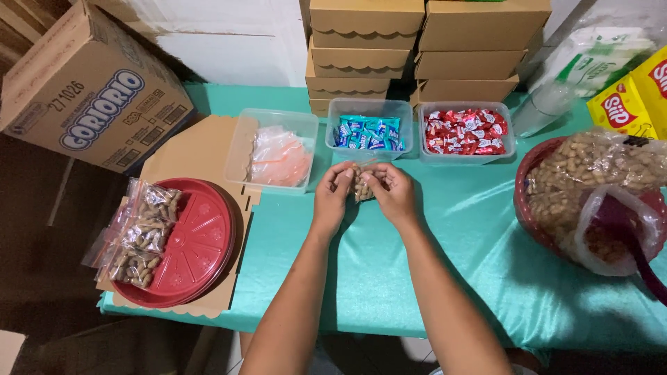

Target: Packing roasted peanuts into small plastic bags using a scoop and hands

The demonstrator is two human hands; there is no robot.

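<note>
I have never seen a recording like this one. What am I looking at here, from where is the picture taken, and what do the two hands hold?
There is no machine here: a person works with two bare hands. The one picture comes from a camera worn on the person's head, looking down, so both arms reach in from the bottom edge.

The left hand and the right hand meet above a table with a green cloth. Together they hold a small clear bag of peanuts, pinched near its top.

Behind the hands stand three clear tubs: one with empty clear bags, one with blue-wrapped sweets, one with red-wrapped sweets. On the left a red plate carries filled peanut bags. On the right a red basket holds a large bag of loose peanuts. Brown cardboard boxes are stacked at the back.
</note>
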